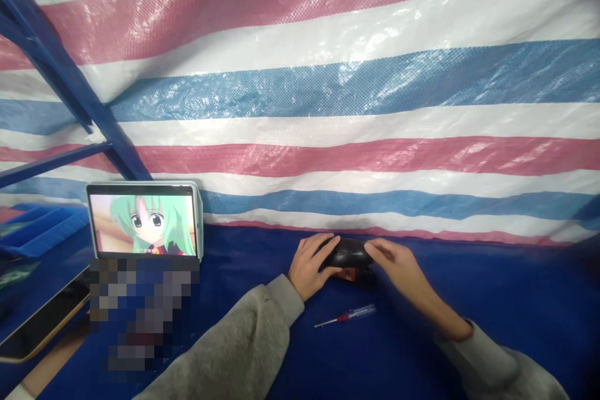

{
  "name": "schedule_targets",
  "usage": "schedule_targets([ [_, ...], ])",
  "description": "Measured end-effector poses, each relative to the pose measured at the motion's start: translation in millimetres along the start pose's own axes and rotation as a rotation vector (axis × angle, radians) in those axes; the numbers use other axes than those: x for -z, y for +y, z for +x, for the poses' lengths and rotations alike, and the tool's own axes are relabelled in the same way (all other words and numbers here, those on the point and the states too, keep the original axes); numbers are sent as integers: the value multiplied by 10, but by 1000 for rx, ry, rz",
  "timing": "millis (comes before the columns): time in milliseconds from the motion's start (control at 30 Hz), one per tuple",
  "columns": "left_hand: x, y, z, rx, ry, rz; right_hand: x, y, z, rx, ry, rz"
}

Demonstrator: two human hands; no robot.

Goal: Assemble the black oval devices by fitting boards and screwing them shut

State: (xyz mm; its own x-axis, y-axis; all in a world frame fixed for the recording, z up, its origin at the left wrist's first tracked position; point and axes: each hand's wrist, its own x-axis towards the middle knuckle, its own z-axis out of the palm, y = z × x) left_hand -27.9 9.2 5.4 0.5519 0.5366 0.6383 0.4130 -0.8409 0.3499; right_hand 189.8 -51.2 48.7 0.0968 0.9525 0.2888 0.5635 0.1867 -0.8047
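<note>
The left hand [312, 265] and right hand [394, 262] clasp a glossy black object [347, 252] near the back edge of the desk [469, 325]. A screwdriver [344, 315] lies just in front; open desk runs rightward.

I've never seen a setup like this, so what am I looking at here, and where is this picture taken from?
This picture comes from a camera worn on a person's head, looking forward and down. No machine is visible. The person's bare left hand and right hand hold a glossy black object between them; I cannot tell what it is. A small screwdriver lies on the blue surface. Farther left, a tablet stands showing a cartoon character, before a striped tarp.
</note>
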Motion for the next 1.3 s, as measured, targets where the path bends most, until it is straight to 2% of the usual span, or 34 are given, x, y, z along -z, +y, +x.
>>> schedule_targets([
  [67, 14, 19, 2, -16, -15, -19, -2, 23, -28, 153, -6, -175],
  [167, 30, 38, 7, -35, -61, -68, -5, 64, -69, 403, -149, -363],
  [233, 35, 38, 18, -2, -111, -115, 4, 86, -79, 467, -192, -425],
  [367, 30, 20, 57, 134, -254, -179, 31, 108, -67, 422, -202, -429],
  [500, 3, 7, 75, 166, -358, -189, 1, 136, -67, 418, -293, -340],
  [800, -15, 2, 54, 202, -331, -162, -70, 301, -86, 418, -352, -337],
  [1300, 17, 31, 63, 211, -346, -161, -76, 318, -97, 375, -402, -427],
])
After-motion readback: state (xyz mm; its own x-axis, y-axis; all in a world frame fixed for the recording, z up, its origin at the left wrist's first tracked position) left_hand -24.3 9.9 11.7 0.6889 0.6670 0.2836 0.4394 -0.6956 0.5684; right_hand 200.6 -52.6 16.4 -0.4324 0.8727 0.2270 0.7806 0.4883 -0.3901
